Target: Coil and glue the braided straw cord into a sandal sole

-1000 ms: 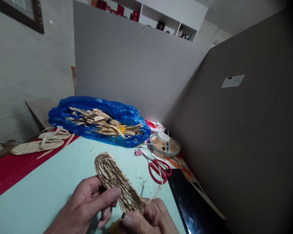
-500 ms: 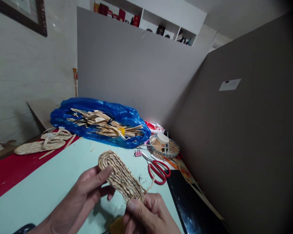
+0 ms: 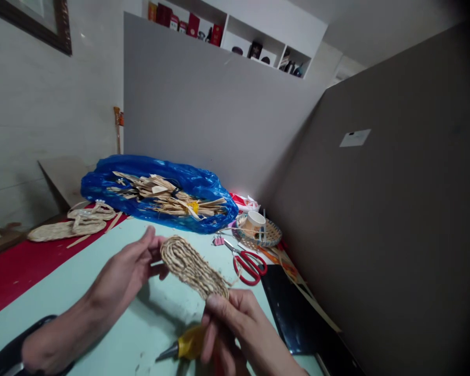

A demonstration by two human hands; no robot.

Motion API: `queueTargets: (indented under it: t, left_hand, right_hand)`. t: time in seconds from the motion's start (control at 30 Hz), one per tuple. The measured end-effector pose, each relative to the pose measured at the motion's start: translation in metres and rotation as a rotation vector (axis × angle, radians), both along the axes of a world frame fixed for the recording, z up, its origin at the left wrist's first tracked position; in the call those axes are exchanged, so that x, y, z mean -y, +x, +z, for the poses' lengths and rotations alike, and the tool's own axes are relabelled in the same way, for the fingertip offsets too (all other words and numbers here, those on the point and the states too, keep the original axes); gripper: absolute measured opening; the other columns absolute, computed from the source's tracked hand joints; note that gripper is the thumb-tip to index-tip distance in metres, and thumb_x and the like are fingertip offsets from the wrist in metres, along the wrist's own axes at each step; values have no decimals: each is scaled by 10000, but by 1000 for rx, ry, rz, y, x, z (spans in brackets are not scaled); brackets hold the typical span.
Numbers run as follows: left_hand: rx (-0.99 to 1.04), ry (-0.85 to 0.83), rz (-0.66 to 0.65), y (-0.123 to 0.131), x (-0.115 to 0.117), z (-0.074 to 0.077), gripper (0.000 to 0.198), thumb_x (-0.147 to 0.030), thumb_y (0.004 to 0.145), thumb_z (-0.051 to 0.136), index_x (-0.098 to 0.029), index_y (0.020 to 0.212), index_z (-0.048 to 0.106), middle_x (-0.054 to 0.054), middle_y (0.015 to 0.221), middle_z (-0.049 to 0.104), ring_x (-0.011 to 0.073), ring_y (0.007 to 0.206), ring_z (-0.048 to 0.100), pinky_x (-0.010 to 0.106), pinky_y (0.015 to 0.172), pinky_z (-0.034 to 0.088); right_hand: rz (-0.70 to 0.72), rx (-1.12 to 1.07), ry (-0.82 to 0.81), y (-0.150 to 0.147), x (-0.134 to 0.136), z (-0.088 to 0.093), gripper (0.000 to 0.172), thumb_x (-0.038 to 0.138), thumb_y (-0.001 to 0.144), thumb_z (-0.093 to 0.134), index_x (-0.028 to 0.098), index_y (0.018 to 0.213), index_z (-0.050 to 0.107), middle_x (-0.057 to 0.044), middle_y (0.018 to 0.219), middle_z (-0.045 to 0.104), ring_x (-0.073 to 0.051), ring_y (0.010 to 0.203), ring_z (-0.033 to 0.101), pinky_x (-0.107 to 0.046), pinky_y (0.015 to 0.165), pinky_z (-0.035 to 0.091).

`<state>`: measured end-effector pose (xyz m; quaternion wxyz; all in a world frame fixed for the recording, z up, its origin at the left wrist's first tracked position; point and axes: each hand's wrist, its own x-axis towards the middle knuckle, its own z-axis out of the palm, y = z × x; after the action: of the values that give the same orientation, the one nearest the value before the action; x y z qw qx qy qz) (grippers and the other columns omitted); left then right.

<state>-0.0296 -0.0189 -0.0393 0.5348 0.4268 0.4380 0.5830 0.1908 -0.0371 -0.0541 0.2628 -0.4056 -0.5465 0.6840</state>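
A woven straw sole (image 3: 194, 269), long, oval and coiled from twisted cord, is tilted above the table. My right hand (image 3: 235, 324) grips its near end, thumb on top and fingers beneath. At the far end is my left hand (image 3: 139, 261), thumb raised and fingers apart. Its fingertips lie beside the sole's edge; whether they touch it I cannot tell. A loose cord end sticks out on the sole's right side. Below my right hand lies a yellow tool (image 3: 190, 342) with a dark pointed tip, partly hidden by that hand.
Red-handled scissors (image 3: 250, 267) and a pink binder clip (image 3: 218, 240) lie beyond the sole. Behind them are a blue plastic bag (image 3: 156, 162) of dried straw and a basket (image 3: 272, 235) holding a paper cup (image 3: 255, 219). Straw sandals (image 3: 50, 231) lie left, a black panel (image 3: 285, 313) right.
My left hand has let its thumb off the sole and drawn back to the left. My right hand still holds the sole, now slightly higher. More of the yellow tool shows.
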Motion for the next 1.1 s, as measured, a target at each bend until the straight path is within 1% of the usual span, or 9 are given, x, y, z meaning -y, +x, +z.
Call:
queueTargets:
  t: [0.23,0.33,0.43,0.5,0.57,0.73,0.87,1.0,1.1]
  left_hand:
    - [-534,281,136,-9,-1,4,298,-541,858,716,-275,984,760,26,1070,731,273,1058,619,365,936,460]
    - [-751,502,20,4,11,2,189,-416,858,734,-316,1008,788,10,1129,752,276,1154,609,386,1056,398]
    - [-923,659,-110,14,20,-1,172,-280,930,646,-332,1031,776,-16,1054,794,231,1032,677,419,1130,349]
    - [-1069,768,-121,16,21,-2,218,-256,986,573,-339,1101,739,-27,1029,804,211,975,704,399,1099,389]
    - [-1123,810,-112,16,20,0,204,-280,1002,569,-359,1126,710,-50,1015,808,184,956,726,297,949,483]
    - [-979,734,-161,15,16,8,162,-286,963,613,-383,1063,696,-123,962,819,95,807,766,111,743,507]
    - [-895,408,-156,11,14,9,61,-380,919,653,-343,910,700,-115,801,775,106,696,716,121,642,489]
    - [-820,191,-164,10,16,12,124,-405,856,685,-303,786,674,-97,691,709,119,641,652,143,613,483]
    - [-843,139,-143,15,20,12,164,-426,844,668,-298,742,675,-88,675,683,127,626,607,164,589,469]
  right_hand:
    - [40,158,239,14,-4,14,577,682,923,576,203,607,509,31,472,566,-58,360,409,-194,388,287]
    - [55,235,386,14,0,18,506,527,1011,561,205,630,471,66,474,477,-67,441,394,-215,462,264]
    - [93,295,508,14,1,22,447,399,1005,626,205,656,427,84,540,406,-75,522,340,-240,523,238]
    - [90,328,564,15,0,23,426,337,998,647,203,665,418,87,574,365,-83,556,302,-251,545,222]
    - [77,353,585,16,0,24,407,310,1002,641,205,674,424,88,585,344,-90,566,285,-255,552,220]
    - [89,350,541,17,4,32,378,364,1006,633,202,706,471,75,628,427,-89,596,357,-232,568,271]
    - [85,393,519,32,-1,41,262,454,963,688,193,940,691,48,695,593,-107,644,520,-215,597,360]
    - [-86,330,591,47,-14,38,260,418,1014,606,180,939,680,16,747,658,-121,671,577,-231,614,399]
    - [-114,156,500,44,-15,34,223,406,982,666,187,945,688,18,821,653,-121,751,580,-219,652,425]
